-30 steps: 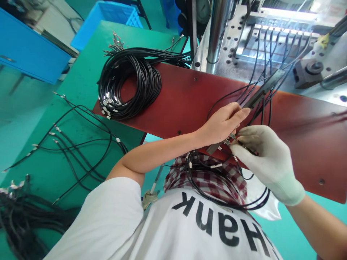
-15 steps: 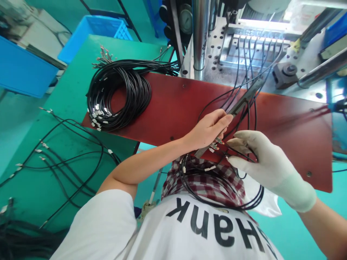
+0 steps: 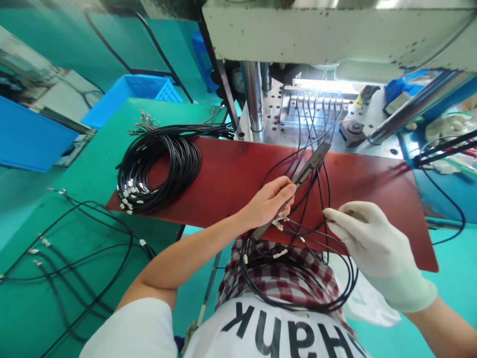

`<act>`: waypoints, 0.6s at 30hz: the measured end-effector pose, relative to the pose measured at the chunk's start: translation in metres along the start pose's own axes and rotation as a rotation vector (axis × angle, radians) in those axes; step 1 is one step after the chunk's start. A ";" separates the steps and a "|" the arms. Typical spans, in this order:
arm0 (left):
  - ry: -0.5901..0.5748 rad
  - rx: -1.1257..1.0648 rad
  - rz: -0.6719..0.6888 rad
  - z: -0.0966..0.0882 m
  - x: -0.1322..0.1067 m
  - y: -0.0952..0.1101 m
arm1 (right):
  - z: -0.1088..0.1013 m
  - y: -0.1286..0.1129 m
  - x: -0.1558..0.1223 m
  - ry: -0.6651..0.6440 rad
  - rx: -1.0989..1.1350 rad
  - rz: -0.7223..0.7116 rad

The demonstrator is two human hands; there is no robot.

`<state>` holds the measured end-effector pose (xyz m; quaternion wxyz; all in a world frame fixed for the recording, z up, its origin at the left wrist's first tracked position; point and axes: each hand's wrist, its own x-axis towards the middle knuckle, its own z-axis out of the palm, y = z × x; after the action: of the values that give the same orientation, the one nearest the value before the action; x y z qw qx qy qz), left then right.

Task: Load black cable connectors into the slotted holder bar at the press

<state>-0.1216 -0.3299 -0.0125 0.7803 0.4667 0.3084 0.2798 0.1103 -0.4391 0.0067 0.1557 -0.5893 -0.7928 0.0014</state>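
Note:
My bare left hand (image 3: 269, 203) is closed around a long dark metal bar (image 3: 307, 166) and a bunch of black cable ends with metal terminals (image 3: 278, 222), over the red board (image 3: 231, 174). My gloved right hand (image 3: 367, 238) is pinched on one thin black cable (image 3: 323, 233) just right of those ends. Cables loop down over my lap (image 3: 298, 293) and run up to the machine's fixture (image 3: 315, 107).
A large coil of black cables (image 3: 160, 164) lies at the red board's left end. Loose cables (image 3: 74, 248) spread on the green table. A blue crate (image 3: 128, 92) stands behind it. The press machine (image 3: 316, 35) with steel column (image 3: 253, 94) rises ahead.
The view has tilted up, showing more of the machine. My right hand has moved right and away from my left hand, drawing one cable out of the bunch.

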 end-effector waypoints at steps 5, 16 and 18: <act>-0.035 0.045 0.012 -0.001 -0.001 0.002 | -0.014 -0.005 0.005 0.155 0.185 0.112; -0.087 0.092 -0.037 0.004 -0.002 0.002 | 0.003 -0.029 0.062 -0.455 1.255 0.593; -0.080 0.114 -0.045 0.004 -0.003 0.001 | 0.004 -0.034 0.067 -0.496 1.233 0.598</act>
<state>-0.1208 -0.3337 -0.0093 0.7702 0.5142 0.3027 0.2252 0.0608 -0.3860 0.0253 0.2682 -0.5683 -0.4649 0.6237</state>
